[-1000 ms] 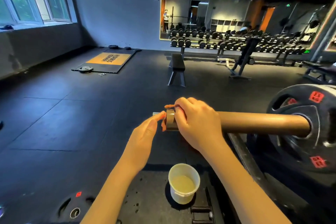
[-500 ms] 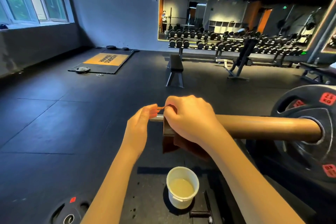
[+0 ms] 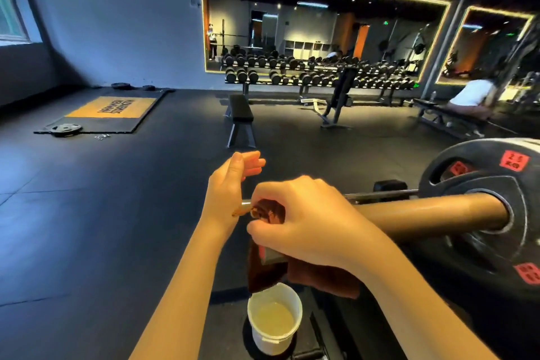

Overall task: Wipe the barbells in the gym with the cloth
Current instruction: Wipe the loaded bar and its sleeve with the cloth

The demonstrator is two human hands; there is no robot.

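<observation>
Cup under bar end, plate blocks rt.

A white cup of pale yellowish liquid is noted in the foreground. A flat bench is set before a dumbbell rack. A weight plate is laid on a mat.

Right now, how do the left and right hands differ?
The right hand grips the brown cloth over the end of the barbell sleeve; the left hand holds nothing. The right hand is curled downward; the left hand is flat, its fingers straight and pointing away. Both sit at the sleeve's free end.
</observation>
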